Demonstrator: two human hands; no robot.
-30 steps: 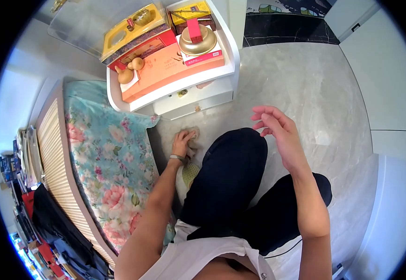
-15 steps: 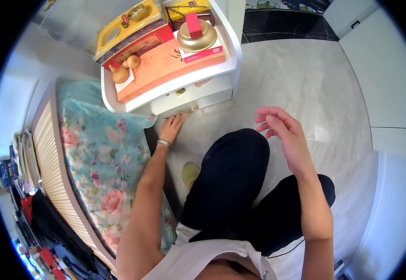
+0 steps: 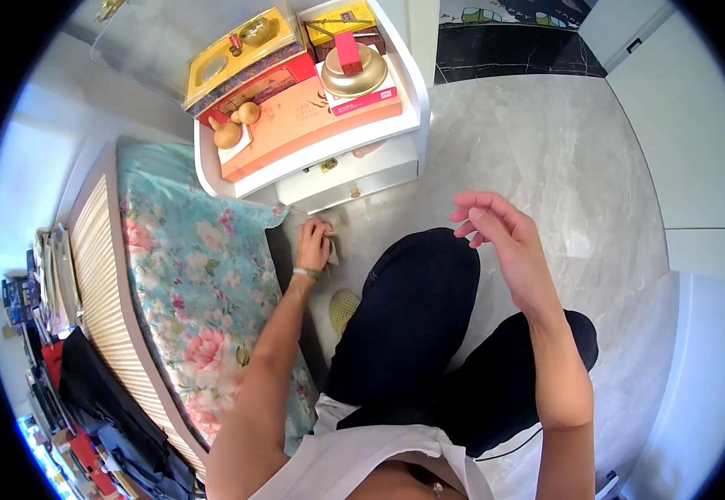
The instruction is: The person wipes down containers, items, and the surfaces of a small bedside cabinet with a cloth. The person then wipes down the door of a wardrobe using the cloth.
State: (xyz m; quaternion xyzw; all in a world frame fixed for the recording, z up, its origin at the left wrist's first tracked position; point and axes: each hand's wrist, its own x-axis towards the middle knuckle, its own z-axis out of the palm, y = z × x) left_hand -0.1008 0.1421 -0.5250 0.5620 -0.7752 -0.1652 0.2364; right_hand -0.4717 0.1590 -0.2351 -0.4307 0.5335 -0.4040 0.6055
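My left hand (image 3: 313, 244) is down at the grey floor (image 3: 546, 158), close to the bed's edge, its fingers bent over a crumpled light cloth (image 3: 333, 248). A band circles that wrist. Above my right knee, my right hand (image 3: 500, 236) hangs in the air with loosely curved fingers apart and nothing in them. Just beyond my left hand stands a white cabinet with a drawer (image 3: 371, 182). A yellow-green slipper (image 3: 343, 308) shows beside my left knee.
A bed with a floral turquoise cover (image 3: 204, 275) lies along the left. On the cabinet are an orange box (image 3: 296, 125), small gourds (image 3: 227, 135) and a golden bowl (image 3: 354, 73). White panels (image 3: 696, 150) line the right side. A dark cable runs near my right leg.
My left hand reached forward to the cabinet's base, then came back toward me with the cloth. My right hand stays raised in nearly the same place.
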